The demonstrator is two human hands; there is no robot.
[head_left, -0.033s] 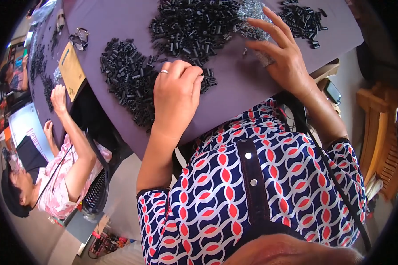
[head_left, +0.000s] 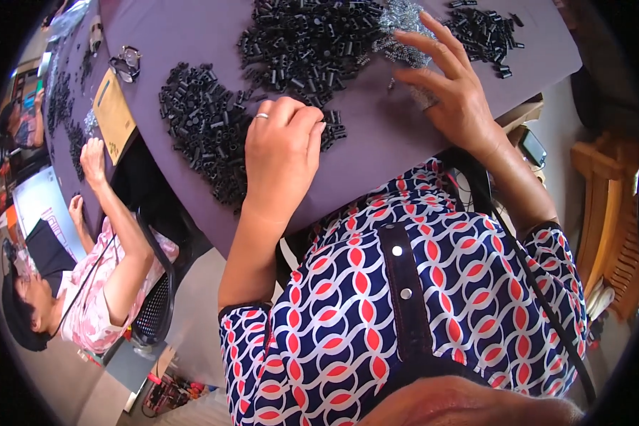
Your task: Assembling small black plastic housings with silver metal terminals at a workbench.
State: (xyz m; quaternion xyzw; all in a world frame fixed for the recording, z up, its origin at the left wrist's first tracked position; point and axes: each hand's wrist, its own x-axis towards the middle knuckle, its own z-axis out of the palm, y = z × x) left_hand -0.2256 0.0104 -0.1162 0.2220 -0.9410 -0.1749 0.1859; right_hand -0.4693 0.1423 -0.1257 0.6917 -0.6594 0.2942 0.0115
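My left hand (head_left: 282, 145), with a ring on one finger, is closed in a pinch over the near edge of the black parts. Its fingertips are bent down, so whatever is between them is hidden. Small black tubular pieces (head_left: 336, 130) lie just past those fingertips. To its left spreads a heap of short black tubes (head_left: 199, 106); a larger black heap (head_left: 305, 42) is farther back. My right hand (head_left: 451, 92) hovers with fingers spread beside a pile of small silvery metal pieces (head_left: 403, 21). Some silvery bits show beneath its palm, and I cannot tell whether they touch it.
Another black pile (head_left: 486, 35) lies at the far right of the purple-covered table (head_left: 376, 170). Left are a tan envelope (head_left: 115, 113), a key-like bunch (head_left: 128, 62) and a co-worker's hand (head_left: 94, 160) by more black parts. A wooden chair (head_left: 607, 220) stands right.
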